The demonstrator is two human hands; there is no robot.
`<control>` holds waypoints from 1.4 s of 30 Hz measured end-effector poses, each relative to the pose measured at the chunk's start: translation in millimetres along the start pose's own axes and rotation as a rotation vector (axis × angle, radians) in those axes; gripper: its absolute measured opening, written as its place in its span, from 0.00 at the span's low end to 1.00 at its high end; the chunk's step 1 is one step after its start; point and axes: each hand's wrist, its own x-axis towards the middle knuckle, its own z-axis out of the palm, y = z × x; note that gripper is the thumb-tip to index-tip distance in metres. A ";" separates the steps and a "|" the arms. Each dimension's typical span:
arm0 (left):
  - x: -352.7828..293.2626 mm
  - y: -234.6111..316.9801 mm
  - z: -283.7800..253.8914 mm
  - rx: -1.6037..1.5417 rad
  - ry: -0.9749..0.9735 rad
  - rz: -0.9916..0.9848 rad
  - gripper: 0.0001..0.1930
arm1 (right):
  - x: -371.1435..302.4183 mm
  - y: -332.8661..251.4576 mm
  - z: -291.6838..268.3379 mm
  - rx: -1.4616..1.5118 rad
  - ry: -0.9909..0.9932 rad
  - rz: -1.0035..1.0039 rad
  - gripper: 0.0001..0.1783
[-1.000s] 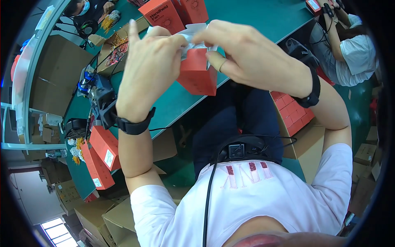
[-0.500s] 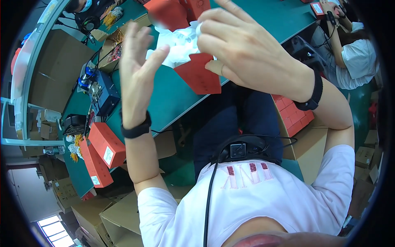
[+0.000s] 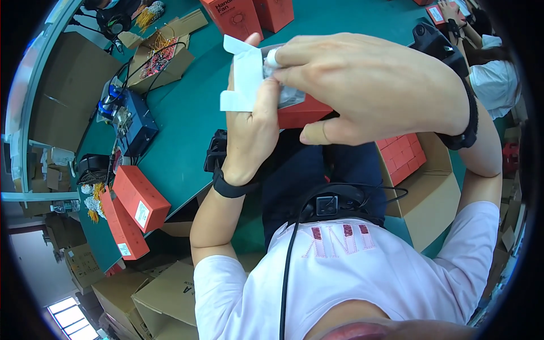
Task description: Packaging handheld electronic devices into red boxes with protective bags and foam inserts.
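A red box with its white inner flaps folded out is held up over the table's front edge. My left hand is closed round its open end, thumb on the near side and a fingertip showing at the far side. Crumpled clear plastic shows in the opening. My right hand reaches over the box, its stretched fingertips against the opening and its thumb held apart. White covers one of its fingertips, and a tan band wraps the thumb. What lies under the plastic is hidden.
Two red boxes stand at the far side of the green table. Two more lie at its left, near a blue device and a carton of wires. A carton of red boxes sits beside my right leg. Co-workers sit nearby.
My left hand, raised and apart from the box before, has moved right and now grips its open end. My right hand has come down over the opening. The box has turned, its flaps facing left.
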 end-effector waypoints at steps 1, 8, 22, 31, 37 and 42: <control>-1.1 -0.7 -1.7 0.000 0.003 -0.002 0.26 | 0.7 -2.4 1.8 0.001 -0.003 -0.002 0.30; 4.6 -18.8 -0.4 -0.042 0.102 0.105 0.27 | 15.4 10.8 -4.6 -0.091 -0.023 -0.133 0.17; 45.9 -8.5 -71.9 0.032 -0.398 0.098 0.48 | 1.5 15.8 41.3 -0.404 0.424 -0.198 0.11; 46.3 -4.2 -70.6 0.093 -0.429 0.022 0.38 | 8.5 19.1 52.1 -0.300 0.576 -0.181 0.11; 42.5 -6.9 -60.8 0.093 -0.351 0.035 0.29 | -8.6 25.2 31.5 0.044 0.514 -0.131 0.13; 39.3 -16.2 -50.3 0.075 -0.212 0.167 0.30 | -15.3 27.7 32.0 0.297 0.540 -0.063 0.08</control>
